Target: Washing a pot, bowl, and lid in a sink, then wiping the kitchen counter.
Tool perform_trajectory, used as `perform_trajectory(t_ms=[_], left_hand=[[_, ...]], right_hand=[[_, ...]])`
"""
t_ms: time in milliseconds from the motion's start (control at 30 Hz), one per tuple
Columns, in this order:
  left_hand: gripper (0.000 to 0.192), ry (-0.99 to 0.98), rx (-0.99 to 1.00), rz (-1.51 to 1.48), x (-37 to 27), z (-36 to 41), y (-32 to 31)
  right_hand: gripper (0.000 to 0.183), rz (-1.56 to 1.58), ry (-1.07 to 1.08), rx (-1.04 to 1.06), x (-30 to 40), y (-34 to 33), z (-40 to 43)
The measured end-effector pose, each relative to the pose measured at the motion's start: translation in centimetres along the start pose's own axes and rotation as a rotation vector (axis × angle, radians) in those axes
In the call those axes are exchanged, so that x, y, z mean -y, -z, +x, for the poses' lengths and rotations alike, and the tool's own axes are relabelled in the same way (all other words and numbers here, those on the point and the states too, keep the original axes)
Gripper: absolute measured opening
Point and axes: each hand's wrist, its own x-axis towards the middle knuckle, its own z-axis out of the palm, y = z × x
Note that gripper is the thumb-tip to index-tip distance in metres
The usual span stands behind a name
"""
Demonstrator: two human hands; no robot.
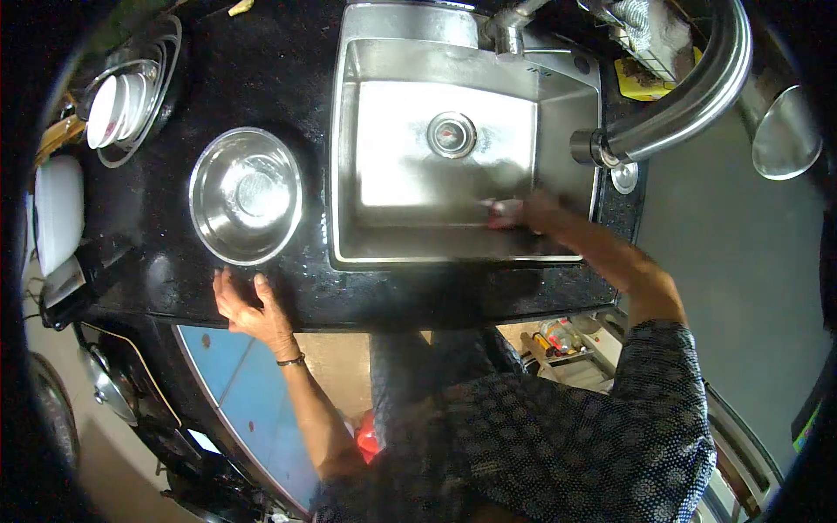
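My right hand is inside the stainless steel sink, near its front right corner. It grips a small red-and-white object, too blurred to name more exactly. On the black countertop, left of the sink, my left hand rests by the front edge with thumb and fingers apart and nothing between them. Just beyond those fingertips stands a stainless steel bowl; whether they touch its rim I cannot tell. The sink's round drain shows beyond my right hand.
A thick metal pipe arches over the sink's right side, with a faucet at the back. Small white bowls stand at the far left, above a large white dish and a cleaver. A round metal lid lies right of the sink.
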Motion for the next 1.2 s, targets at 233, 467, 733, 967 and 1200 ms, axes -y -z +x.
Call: perform_trajectory(t_ms=[233, 467, 733, 967, 1200], left_hand=[[0.051, -0.005, -0.022, 0.048, 0.1, -0.2, -0.3], [0.045, -0.015, -0.021, 0.026, 0.5, -0.3, 0.1], [0.050, 0.019, 0.008, -0.005, -0.3, 0.2, -0.2], [0.057, -0.002, 0.026, -0.022, -0.2, 0.4, 0.2], [0.056, 0.029, 0.066, -0.027, -0.4, 0.5, 0.3]], right_hand=[[0.024, -0.520, -0.007, -0.757, -10.3, 12.1, 0.5], [0.021, -0.468, 0.010, -0.298, -7.1, 6.6, -2.4], [0.030, 0.137, 0.096, 0.092, -0.5, -0.7, -3.6], [0.026, 0.126, 0.900, -0.707, 11.1, 3.5, 3.4], [0.015, 1.531, 0.623, -0.078, 23.5, 13.1, 10.5]])
